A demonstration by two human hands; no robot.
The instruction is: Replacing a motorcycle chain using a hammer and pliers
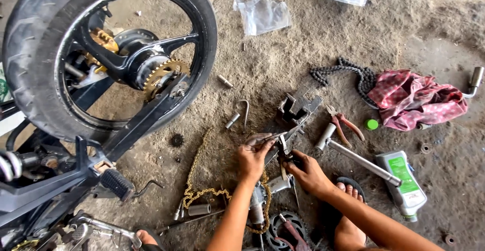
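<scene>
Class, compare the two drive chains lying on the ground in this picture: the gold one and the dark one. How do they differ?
The gold chain is bright and runs stretched out to the left hand; the dark chain is dull black, bunched beside the red cloth, away from both hands. Both are linked chains lying on the dirt floor.

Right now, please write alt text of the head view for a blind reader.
Two bare hands, left hand and right hand, work a gold chain with a small tool on a dirt floor, beside a motorcycle wheel, pliers and an oil bottle.
</scene>
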